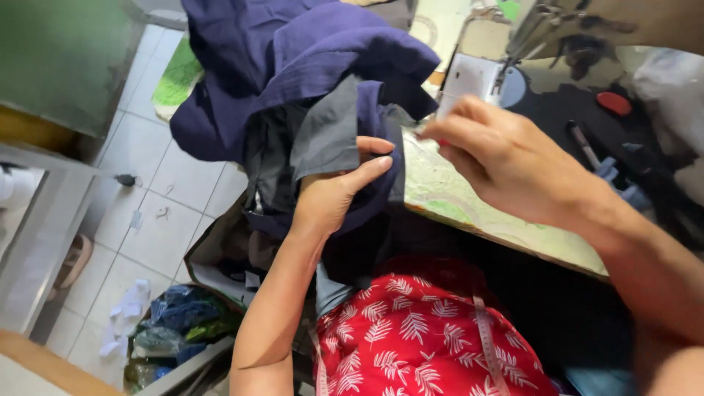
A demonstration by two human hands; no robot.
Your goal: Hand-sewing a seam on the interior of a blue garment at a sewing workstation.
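My left hand [339, 191] grips a bundle of navy blue cloth [293, 66] together with a grey fabric piece [326, 132], held up at the left edge of the sewing table [469, 209]. My right hand [499, 158] hovers over the table edge beside the cloth, its fingertips pinched together near the fabric's edge; what they pinch is too small to tell. A sewing machine [557, 37] stands just behind my right hand. My lap shows red cloth with white leaf print [418, 337] and a measuring tape [488, 345] lying over it.
White tiled floor [147, 205] lies to the left, with a green mat [176, 77] and a bag of fabric scraps [176, 323] below. A grey cabinet edge [44, 242] stands at the left. Dark items and a red object [614, 103] lie on the table at the right.
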